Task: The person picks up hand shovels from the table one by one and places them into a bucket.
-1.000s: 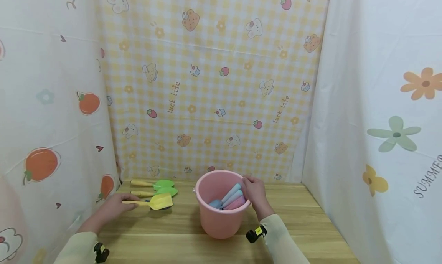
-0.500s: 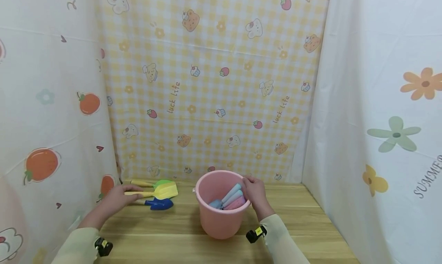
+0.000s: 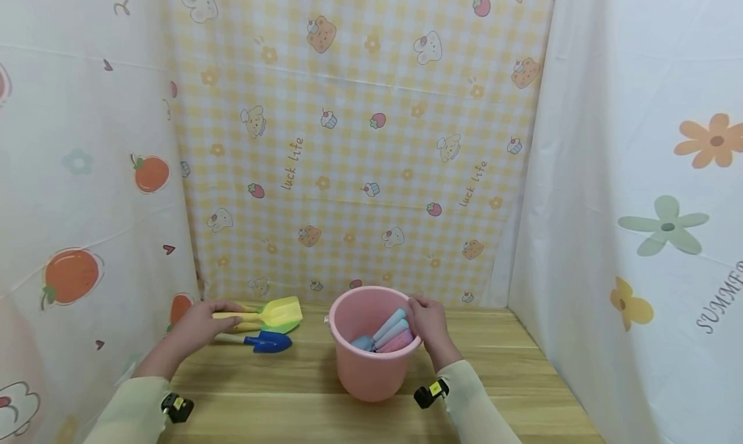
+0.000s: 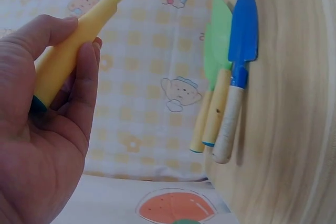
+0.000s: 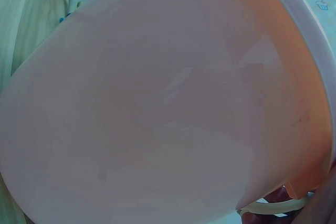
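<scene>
My left hand (image 3: 197, 331) pinches the yellow handle of a small yellow shovel (image 3: 282, 312) between thumb and fingers. In the left wrist view the shovel's handle (image 4: 68, 59) is raised off the tabletop. Below it lie two green trowels (image 4: 222, 32), partly covered by the shovel in the head view. Beside them, nearer me, is a blue trowel (image 3: 271, 342) with a pale wooden handle. My right hand (image 3: 428, 324) grips the right rim of a pink bucket (image 3: 371, 376). Inside the bucket lean light-blue-handled tools (image 3: 389, 324) and a pink piece (image 3: 396, 342); their lower ends are hidden.
Everything stands on a wood-grain table (image 3: 278, 412). A yellow checked cloth (image 3: 348, 160) hangs behind it, with white printed cloths (image 3: 104, 192) at both sides. In the right wrist view, the bucket's wall (image 5: 157, 103) fills most of the picture.
My left hand has carried the yellow shovel away from me, from over the blue trowel to over the green ones. The blue trowel has come into full sight. Right hand and bucket stay put.
</scene>
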`<action>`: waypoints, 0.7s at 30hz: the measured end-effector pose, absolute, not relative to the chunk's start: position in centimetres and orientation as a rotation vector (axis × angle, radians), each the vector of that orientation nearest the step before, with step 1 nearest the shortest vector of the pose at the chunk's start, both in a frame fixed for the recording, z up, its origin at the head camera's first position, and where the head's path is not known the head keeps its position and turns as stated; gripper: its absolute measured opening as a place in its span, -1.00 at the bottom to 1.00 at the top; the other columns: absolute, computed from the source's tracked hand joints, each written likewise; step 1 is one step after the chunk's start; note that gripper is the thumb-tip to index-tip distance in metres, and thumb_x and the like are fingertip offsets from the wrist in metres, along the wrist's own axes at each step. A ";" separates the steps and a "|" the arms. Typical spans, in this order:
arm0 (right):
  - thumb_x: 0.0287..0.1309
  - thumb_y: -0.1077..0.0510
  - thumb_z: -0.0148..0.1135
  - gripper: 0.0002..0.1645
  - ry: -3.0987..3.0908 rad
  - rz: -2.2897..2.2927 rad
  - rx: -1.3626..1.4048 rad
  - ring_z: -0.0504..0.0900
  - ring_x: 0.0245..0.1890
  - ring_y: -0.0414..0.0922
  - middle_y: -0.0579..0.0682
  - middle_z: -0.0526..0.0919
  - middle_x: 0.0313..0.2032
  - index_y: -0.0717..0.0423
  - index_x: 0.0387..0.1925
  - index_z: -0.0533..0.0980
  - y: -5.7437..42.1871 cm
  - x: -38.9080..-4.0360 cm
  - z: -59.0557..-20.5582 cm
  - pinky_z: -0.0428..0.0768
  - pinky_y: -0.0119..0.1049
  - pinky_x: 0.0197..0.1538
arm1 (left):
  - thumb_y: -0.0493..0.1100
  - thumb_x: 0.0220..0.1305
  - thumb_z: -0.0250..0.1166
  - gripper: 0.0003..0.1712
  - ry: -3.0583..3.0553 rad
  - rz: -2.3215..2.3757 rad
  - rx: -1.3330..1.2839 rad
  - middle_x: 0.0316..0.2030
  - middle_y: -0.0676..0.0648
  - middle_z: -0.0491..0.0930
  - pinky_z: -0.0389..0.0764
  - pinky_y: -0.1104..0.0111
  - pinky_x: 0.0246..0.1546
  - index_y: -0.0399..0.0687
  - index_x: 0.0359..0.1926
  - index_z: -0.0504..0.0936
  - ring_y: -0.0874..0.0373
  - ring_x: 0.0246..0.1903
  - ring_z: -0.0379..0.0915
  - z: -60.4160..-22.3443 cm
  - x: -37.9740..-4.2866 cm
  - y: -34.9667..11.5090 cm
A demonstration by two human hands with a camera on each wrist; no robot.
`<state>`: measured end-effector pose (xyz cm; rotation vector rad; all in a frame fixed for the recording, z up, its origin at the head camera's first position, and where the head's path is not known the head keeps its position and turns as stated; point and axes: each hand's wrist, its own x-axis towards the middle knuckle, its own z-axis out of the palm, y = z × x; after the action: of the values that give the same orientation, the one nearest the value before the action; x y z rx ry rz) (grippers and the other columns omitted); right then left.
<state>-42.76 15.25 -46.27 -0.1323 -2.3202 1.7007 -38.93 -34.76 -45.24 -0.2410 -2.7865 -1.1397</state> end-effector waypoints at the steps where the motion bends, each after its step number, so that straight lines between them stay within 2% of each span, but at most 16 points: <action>1: 0.63 0.06 0.20 -0.58 -2.322 1.701 -0.134 0.64 0.34 0.23 0.25 0.74 0.26 0.19 0.24 0.75 15.3 -42.8 -46.3 0.67 0.14 0.35 | 0.13 0.53 0.44 -0.55 -2.786 -1.132 -0.235 0.24 -0.32 0.70 0.70 -0.07 0.02 -0.09 0.17 0.81 -0.29 0.19 0.61 -45.1 -38.9 -34.7; 5: 0.63 0.05 0.20 -0.59 -2.327 1.696 -0.135 0.67 0.30 0.20 0.23 0.75 0.23 0.17 0.22 0.76 15.3 -42.8 -46.4 0.69 0.13 0.32 | 0.17 0.54 0.42 -0.51 -2.782 -1.114 -0.230 0.31 -0.38 0.65 0.66 -0.28 0.12 -0.09 0.19 0.81 -0.44 0.31 0.52 -44.6 -38.9 -34.5; 8: 0.63 0.05 0.19 -0.59 -2.328 1.699 -0.132 0.66 0.31 0.21 0.23 0.75 0.24 0.18 0.23 0.76 15.4 -42.8 -46.4 0.68 0.14 0.34 | 0.19 0.53 0.42 -0.52 -2.780 -1.110 -0.226 0.28 -0.34 0.68 0.68 -0.19 0.06 -0.06 0.17 0.82 -0.36 0.23 0.58 -44.3 -39.1 -34.2; 12: 0.63 0.05 0.20 -0.59 -2.329 1.700 -0.134 0.65 0.33 0.22 0.23 0.75 0.24 0.18 0.24 0.75 15.4 -42.9 -46.4 0.67 0.14 0.35 | 0.24 0.51 0.43 -0.50 -2.780 -1.125 -0.202 0.21 -0.24 0.72 0.66 0.05 -0.06 -0.01 0.17 0.83 -0.15 0.11 0.61 -43.9 -39.2 -33.7; 15: 0.62 0.05 0.21 -0.60 -2.330 1.689 -0.134 0.67 0.29 0.21 0.23 0.76 0.21 0.18 0.22 0.76 15.4 -42.9 -46.4 0.69 0.13 0.32 | 0.25 0.51 0.43 -0.45 -2.776 -1.154 -0.205 0.19 -0.23 0.73 0.64 0.11 -0.10 -0.05 0.20 0.81 -0.10 0.06 0.61 -43.5 -39.2 -33.3; 17: 0.62 0.06 0.21 -0.60 -2.331 1.675 -0.125 0.69 0.26 0.21 0.23 0.77 0.19 0.19 0.20 0.77 15.5 -42.9 -46.4 0.71 0.12 0.29 | 0.26 0.51 0.43 -0.43 -2.772 -1.160 -0.206 0.22 -0.25 0.72 0.65 0.07 -0.07 -0.05 0.22 0.81 -0.13 0.08 0.61 -43.3 -39.3 -33.1; 21: 0.61 0.06 0.22 -0.61 -2.326 1.681 -0.131 0.70 0.24 0.17 0.22 0.78 0.18 0.18 0.18 0.78 15.4 -42.8 -46.4 0.72 0.10 0.27 | 0.24 0.51 0.43 -0.44 -2.759 -1.158 -0.222 0.29 -0.31 0.68 0.65 -0.15 0.07 -0.07 0.24 0.80 -0.25 0.21 0.57 -42.9 -39.3 -32.5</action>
<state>-42.85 15.44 -46.39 -0.1308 -2.3265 1.6813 -39.32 -32.50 -42.92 -0.2221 -2.7589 -1.1578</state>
